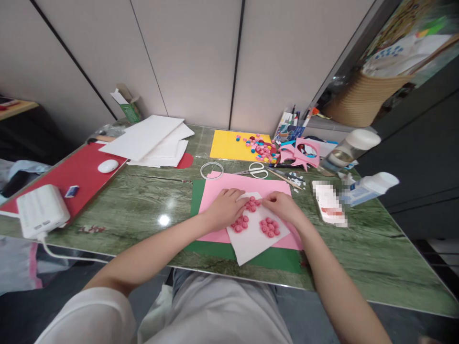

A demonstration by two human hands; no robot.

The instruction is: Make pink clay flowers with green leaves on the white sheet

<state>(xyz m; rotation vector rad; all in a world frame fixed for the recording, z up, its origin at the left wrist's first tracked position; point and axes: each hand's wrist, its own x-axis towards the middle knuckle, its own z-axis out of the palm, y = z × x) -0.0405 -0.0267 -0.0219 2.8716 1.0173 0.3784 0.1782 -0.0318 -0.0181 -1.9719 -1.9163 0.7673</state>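
A white sheet of paper (pixel 247 248) lies turned at an angle on a pink sheet (pixel 211 191), with a green sheet (pixel 283 260) beneath. Three clusters of small pink rolled coils sit on the white paper: an upper cluster (pixel 252 204), a lower left cluster (pixel 239 224) and a lower right cluster (pixel 269 227). My left hand (pixel 225 208) rests over the paper's left side, its fingers extended beside the upper cluster and partly covering the left one. At the upper cluster's right edge, my right hand (pixel 281 204) has its fingertips pinched together against a pink coil.
Behind the sheets lie scissors (pixel 258 170), a roll of tape (pixel 212 170) and a yellow sheet (pixel 225 145) with loose coloured coils (pixel 263 150). A phone (pixel 329 203) and bottles (pixel 373 187) stand right. Left are white sheets (pixel 147 136), a mouse (pixel 108 166) and a power bank (pixel 43 211).
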